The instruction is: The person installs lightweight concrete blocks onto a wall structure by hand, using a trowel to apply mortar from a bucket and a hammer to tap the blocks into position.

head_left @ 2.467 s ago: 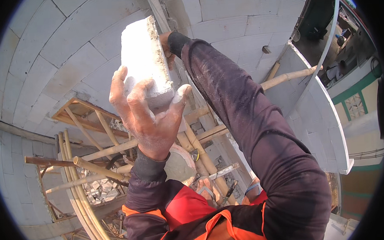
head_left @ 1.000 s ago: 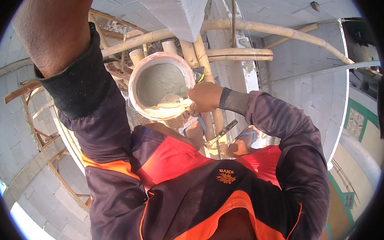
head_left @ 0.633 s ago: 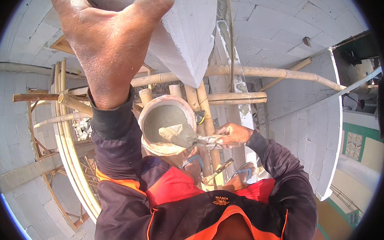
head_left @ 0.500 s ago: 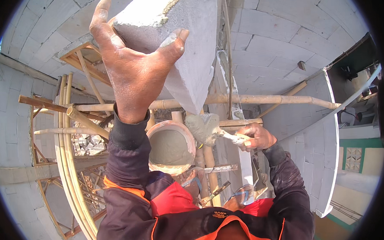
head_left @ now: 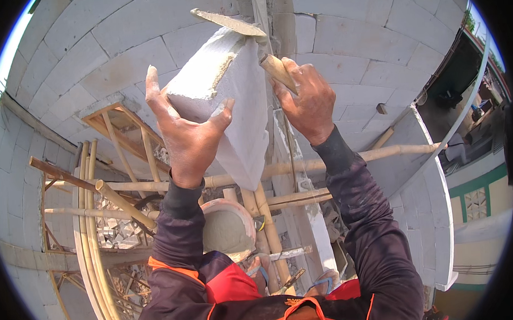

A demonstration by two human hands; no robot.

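Observation:
A pale grey lightweight concrete block [head_left: 245,109] is held up in front of me, with a rough strip of mortar [head_left: 223,74] along its upper edge. My left hand [head_left: 189,134] grips the block's near end, thumb on one side and fingers on the other. In my right hand [head_left: 308,103] is the wooden handle of a trowel [head_left: 227,23]. Its mortar-coated blade lies at the far upper end of the block, and blade and block appear to touch. Below, near my left forearm, stands a bucket [head_left: 219,203] of wet grey mortar, partly hidden by my sleeve.
Bamboo poles [head_left: 348,159] cross beneath the block, and more stand upright at the left [head_left: 91,236]. Wooden frames [head_left: 123,131] are set in the block wall [head_left: 366,52]. My feet are beside the bucket. Broken rubble [head_left: 119,232] lies lower down at left.
My right hand has carried the trowel up and away from beside the bucket to the block's far top end. The left hand keeps its hold; block and hand sit lower in view.

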